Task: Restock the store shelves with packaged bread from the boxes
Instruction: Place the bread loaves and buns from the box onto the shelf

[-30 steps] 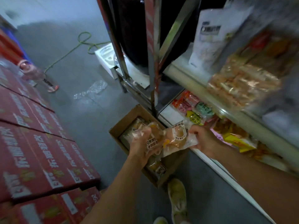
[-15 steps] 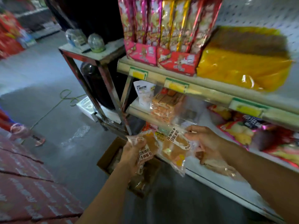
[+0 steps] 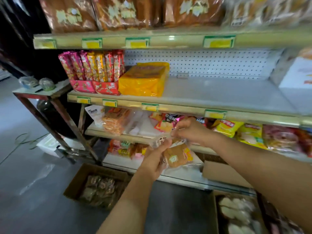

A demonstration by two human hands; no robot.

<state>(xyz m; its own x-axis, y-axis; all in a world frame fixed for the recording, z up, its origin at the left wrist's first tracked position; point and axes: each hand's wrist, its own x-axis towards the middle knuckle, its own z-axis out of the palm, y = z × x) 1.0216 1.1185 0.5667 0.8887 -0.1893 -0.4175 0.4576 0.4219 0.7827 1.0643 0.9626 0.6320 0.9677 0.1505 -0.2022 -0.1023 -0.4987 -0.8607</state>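
Clear packs of bread [image 3: 177, 156] are held in front of the shelves at waist height. My left hand [image 3: 156, 160] grips them from the lower left. My right hand [image 3: 190, 130] pinches their top edge from the right. An open cardboard box [image 3: 84, 178] with more bread packs stands on the floor below my left arm. A second box [image 3: 236, 215] with pale bread packs sits at the lower right. The middle shelf [image 3: 219, 93] has a wide bare stretch right of a yellow bag [image 3: 143, 80].
Upper shelf holds brown bread bags [image 3: 118, 12]. Pink and gold snack packs [image 3: 92, 68] stand on the middle shelf's left. Lower shelves carry mixed snack bags [image 3: 248, 132]. A metal-framed stand [image 3: 43, 93] is at the left, and a cardboard box [image 3: 217, 171] lies on the bottom shelf.
My view has risen from the floor box to the shelves. Both hands lifted the bread packs up from the box and brought them together in front of the lower shelves.
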